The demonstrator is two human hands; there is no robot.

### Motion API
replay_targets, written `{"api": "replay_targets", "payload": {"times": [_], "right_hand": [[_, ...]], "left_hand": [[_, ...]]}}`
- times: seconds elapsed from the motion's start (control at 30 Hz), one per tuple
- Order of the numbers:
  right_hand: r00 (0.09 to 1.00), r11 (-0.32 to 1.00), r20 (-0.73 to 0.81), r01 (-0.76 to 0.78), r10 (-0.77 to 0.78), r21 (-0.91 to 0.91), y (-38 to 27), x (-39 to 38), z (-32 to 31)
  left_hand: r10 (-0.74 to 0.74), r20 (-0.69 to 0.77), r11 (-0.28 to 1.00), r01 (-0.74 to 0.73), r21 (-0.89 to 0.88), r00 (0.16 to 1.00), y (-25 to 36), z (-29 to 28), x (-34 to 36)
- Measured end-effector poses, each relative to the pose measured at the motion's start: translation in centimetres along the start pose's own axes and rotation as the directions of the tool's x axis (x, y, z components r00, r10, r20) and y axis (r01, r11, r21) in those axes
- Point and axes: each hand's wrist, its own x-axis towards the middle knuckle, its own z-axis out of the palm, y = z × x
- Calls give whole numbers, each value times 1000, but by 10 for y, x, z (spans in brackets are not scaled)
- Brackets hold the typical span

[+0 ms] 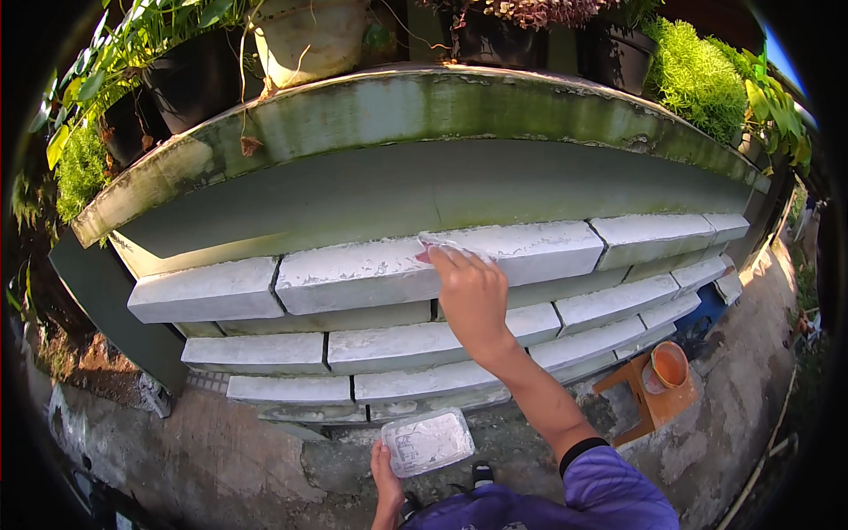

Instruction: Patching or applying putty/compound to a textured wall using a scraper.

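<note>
My right hand (473, 287) is closed around a small tool (425, 253) with a reddish-pink part and a pale edge; the fingers cover most of it, so its exact kind is unclear. It touches the upper face of the topmost white ledge (353, 265), where the white coating is rough and patchy. Low in the view, my left hand (386, 473) grips the near left rim of a shallow rectangular tray (439, 443), smeared inside with white paste. Below the top ledge, two more rows of white blocks (415, 348) step down, split by dark joints.
A green-stained concrete slab (371, 115) overhangs the ledges and carries potted plants (194, 75). At right, an orange bucket (669, 364) with white smears stands on a brown stool (671, 406). The concrete floor (238, 450) is stained. A dark panel (110, 300) stands left.
</note>
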Motion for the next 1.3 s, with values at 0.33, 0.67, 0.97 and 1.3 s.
{"api": "replay_targets", "payload": {"times": [0.33,0.67,0.97,1.3], "right_hand": [[973,980,151,159,-177,122,35,-20,-1],[983,983,-41,181,-180,26,78,-5,-6],[982,960,-30,191,-189,203,22,-40,-11],[997,992,3,75,-75,-102,18,-49,-7]], "left_hand": [[-10,48,1000,9,28,999,1,-3,2],[-34,40,999,32,36,999,2,2,1],[-78,-9,996,78,33,997,-3,-3,1],[-50,-16,998,51,30,999,-9,-5,5]]}}
